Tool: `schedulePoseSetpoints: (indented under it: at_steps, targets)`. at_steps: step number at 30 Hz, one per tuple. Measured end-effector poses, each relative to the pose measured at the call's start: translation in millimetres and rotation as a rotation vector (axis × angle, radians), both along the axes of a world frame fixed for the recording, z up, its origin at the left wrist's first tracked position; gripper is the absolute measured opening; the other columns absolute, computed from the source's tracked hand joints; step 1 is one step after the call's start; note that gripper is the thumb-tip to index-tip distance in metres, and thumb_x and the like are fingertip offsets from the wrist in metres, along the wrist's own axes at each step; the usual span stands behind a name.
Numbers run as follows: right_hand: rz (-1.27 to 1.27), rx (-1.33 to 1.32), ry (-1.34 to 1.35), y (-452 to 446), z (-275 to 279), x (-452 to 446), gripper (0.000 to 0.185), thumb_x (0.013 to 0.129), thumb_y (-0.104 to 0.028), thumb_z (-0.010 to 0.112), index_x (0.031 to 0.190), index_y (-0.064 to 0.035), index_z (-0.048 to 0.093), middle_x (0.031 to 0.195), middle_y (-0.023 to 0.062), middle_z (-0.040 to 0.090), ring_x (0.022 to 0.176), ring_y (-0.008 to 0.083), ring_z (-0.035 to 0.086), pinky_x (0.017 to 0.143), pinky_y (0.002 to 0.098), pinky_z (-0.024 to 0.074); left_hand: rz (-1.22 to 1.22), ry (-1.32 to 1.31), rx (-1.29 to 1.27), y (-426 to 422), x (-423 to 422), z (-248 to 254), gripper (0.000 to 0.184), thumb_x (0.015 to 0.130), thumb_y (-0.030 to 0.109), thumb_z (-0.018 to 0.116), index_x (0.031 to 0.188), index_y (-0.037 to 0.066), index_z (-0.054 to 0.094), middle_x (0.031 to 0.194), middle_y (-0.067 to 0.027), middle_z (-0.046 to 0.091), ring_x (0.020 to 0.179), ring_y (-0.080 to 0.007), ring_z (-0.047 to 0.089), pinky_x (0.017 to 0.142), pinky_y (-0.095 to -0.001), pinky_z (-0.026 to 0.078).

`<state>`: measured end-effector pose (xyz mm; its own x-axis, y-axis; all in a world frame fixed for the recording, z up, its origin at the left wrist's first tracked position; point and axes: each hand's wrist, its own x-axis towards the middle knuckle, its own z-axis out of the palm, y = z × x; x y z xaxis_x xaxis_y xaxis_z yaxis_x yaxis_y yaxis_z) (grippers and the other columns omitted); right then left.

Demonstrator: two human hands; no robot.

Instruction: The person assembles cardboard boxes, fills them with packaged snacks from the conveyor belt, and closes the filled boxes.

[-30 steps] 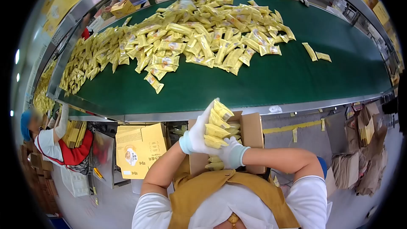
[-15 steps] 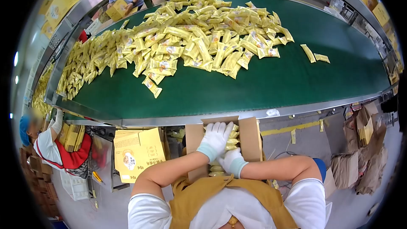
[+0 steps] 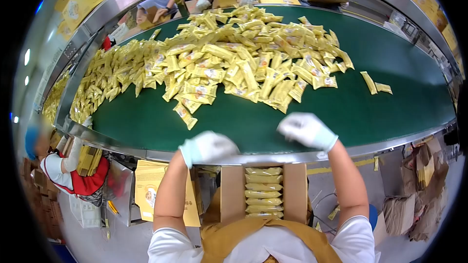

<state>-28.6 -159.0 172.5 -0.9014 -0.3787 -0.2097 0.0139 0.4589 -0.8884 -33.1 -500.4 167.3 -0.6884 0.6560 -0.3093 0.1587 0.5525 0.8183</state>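
Observation:
My left hand (image 3: 209, 147), in a white glove, hangs over the near edge of the belt; motion smears its fingers. Further right, my right hand (image 3: 308, 130), gloved too, is above the green belt (image 3: 341, 117) with its fingers loosely bent and no item visible in it. Below and between them stands a cardboard box (image 3: 233, 192) with its flaps spread. A column of yellow wrapped packets (image 3: 263, 186) lies inside it. A large heap of similar packets (image 3: 243, 58) covers the belt ahead of both hands.
Two stray packets (image 3: 375, 84) lie on the belt's right. Flattened yellow cartons (image 3: 146, 185) are stacked left of the box. A co-worker in a red apron (image 3: 90, 178) is at the left, and others work across the belt. Brown paper sacks (image 3: 397, 204) lie at the right.
Both hands have left the box and moved forward and apart, over the belt. The packets in the box are now uncovered. The view has shifted, and the belt appears lower.

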Motion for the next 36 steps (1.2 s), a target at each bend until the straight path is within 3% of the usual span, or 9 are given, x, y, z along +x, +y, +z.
schedulePoseSetpoints:
  at_steps: [1, 5, 8, 15, 16, 25, 26, 30, 36]
  targets:
    - [-0.103, 0.159, 0.33, 6, -16, -26, 0.037, 0.09, -0.039, 0.068, 0.106, -0.0051, 0.073, 0.095, 0.0143, 0.073, 0.09, 0.025, 0.071, 0.082, 0.0345, 0.0547, 0.23, 0.028, 0.057, -21, -21, -16, 0.034, 0.092, 0.033, 0.065, 0.101, 0.002, 0.074, 0.098, -0.0163, 0.073, 0.094, -0.0291, 0.07, 0.088, -0.0364, 0.054]
    - [-0.285, 0.659, 0.316, 7, -86, -119, 0.065, 0.082, -0.058, 0.067, 0.132, -0.0159, 0.063, 0.144, 0.0145, 0.051, 0.135, 0.0392, 0.044, 0.108, 0.0479, 0.0432, 0.927, 0.64, -0.474, -73, -102, -93, 0.058, 0.083, 0.047, 0.073, 0.125, 0.008, 0.066, 0.135, -0.0151, 0.06, 0.12, -0.0296, 0.06, 0.099, -0.0382, 0.05]
    - [-0.369, 0.86, 0.191, -28, -98, -140, 0.084, 0.07, -0.062, 0.076, 0.143, -0.0274, 0.053, 0.161, 0.01, 0.026, 0.146, 0.0535, 0.012, 0.109, 0.0602, 0.0396, 0.965, 0.485, -0.636, -68, -129, -101, 0.087, 0.072, 0.063, 0.076, 0.143, 0.018, 0.053, 0.155, -0.012, 0.04, 0.143, -0.0348, 0.037, 0.11, -0.0516, 0.039]
    - [-0.225, 0.836, 0.431, -14, -118, -104, 0.071, 0.067, -0.046, 0.081, 0.132, -0.0239, 0.062, 0.157, 0.023, 0.028, 0.146, 0.0535, 0.017, 0.108, 0.0545, 0.0441, 0.793, 0.598, -0.614, -38, -109, -123, 0.088, 0.068, 0.064, 0.077, 0.141, 0.022, 0.052, 0.153, -0.0199, 0.04, 0.142, -0.042, 0.034, 0.112, -0.0559, 0.033]
    - [-0.198, 0.73, 0.602, -7, -123, -90, 0.064, 0.064, -0.037, 0.083, 0.124, -0.0215, 0.064, 0.148, 0.028, 0.038, 0.143, 0.0552, 0.023, 0.116, 0.0527, 0.0349, 0.741, 0.627, -0.631, -28, -95, -119, 0.088, 0.067, 0.064, 0.077, 0.141, 0.022, 0.052, 0.151, -0.0199, 0.041, 0.141, -0.0425, 0.034, 0.112, -0.0564, 0.032]
    - [0.041, 0.738, 0.636, 46, -96, 11, 0.034, 0.074, -0.028, 0.082, 0.097, -0.0163, 0.061, 0.14, 0.0092, 0.057, 0.142, 0.0434, 0.036, 0.115, 0.0591, 0.0244, 0.206, 0.88, -0.461, -34, -17, -132, 0.082, 0.076, 0.051, 0.077, 0.148, 0.029, 0.046, 0.154, -0.0172, 0.038, 0.144, -0.0433, 0.03, 0.114, -0.0619, 0.025]
    - [-0.008, 0.745, 0.661, 59, -115, 12, 0.032, 0.075, -0.025, 0.081, 0.098, -0.0155, 0.061, 0.135, 0.0082, 0.06, 0.14, 0.0417, 0.039, 0.114, 0.0592, 0.026, 0.237, 0.918, -0.45, -40, -14, -138, 0.08, 0.078, 0.045, 0.078, 0.15, 0.031, 0.045, 0.155, -0.0164, 0.038, 0.145, -0.0414, 0.03, 0.115, -0.0633, 0.022]
    - [-0.323, 0.583, 0.731, 67, -119, 31, 0.032, 0.076, -0.009, 0.078, 0.103, -0.0114, 0.06, 0.113, 0.0098, 0.068, 0.113, 0.0357, 0.059, 0.099, 0.0491, 0.0424, 0.685, 0.857, -0.173, -46, 7, -150, 0.072, 0.088, 0.029, 0.072, 0.146, -0.002, 0.043, 0.147, -0.0254, 0.045, 0.135, -0.0419, 0.042, 0.113, -0.0481, 0.033]
    - [-0.364, 0.698, 0.396, 59, -103, 23, 0.048, 0.077, -0.007, 0.079, 0.116, -0.009, 0.052, 0.106, 0.0179, 0.068, 0.099, 0.0411, 0.064, 0.086, 0.0479, 0.0518, 1.108, 0.79, 0.025, -57, 17, -174, 0.046, 0.099, 0.019, 0.053, 0.138, -0.005, 0.05, 0.134, -0.0247, 0.056, 0.123, -0.039, 0.055, 0.107, -0.0435, 0.042]
